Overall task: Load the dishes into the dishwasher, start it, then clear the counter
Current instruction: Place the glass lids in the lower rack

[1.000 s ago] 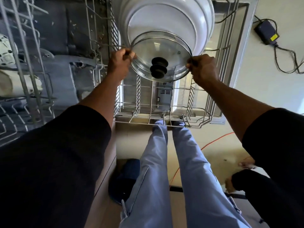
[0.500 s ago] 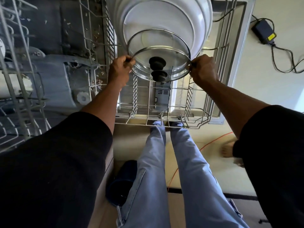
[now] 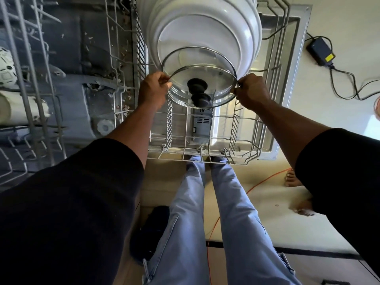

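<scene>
Two glass lids with black knobs stand on edge in the pulled-out lower rack (image 3: 205, 157). The nearer glass lid (image 3: 218, 83) has my left hand (image 3: 153, 90) pinching its left rim and my right hand (image 3: 251, 90) pinching its right rim. The second glass lid (image 3: 197, 56) stands just behind it. Several white plates (image 3: 207, 23) stand in a row behind the lids.
The open dishwasher tub (image 3: 67, 64) and the upper rack (image 3: 24, 83) with white cups lie to the left. A black power adapter (image 3: 319, 51) with its cable and an orange cord (image 3: 265, 181) lie on the floor. Another person's bare feet (image 3: 293, 179) stand at the right.
The nearer lid has been tilted further upright toward the lid behind it. Both hands keep their grip on its rim.
</scene>
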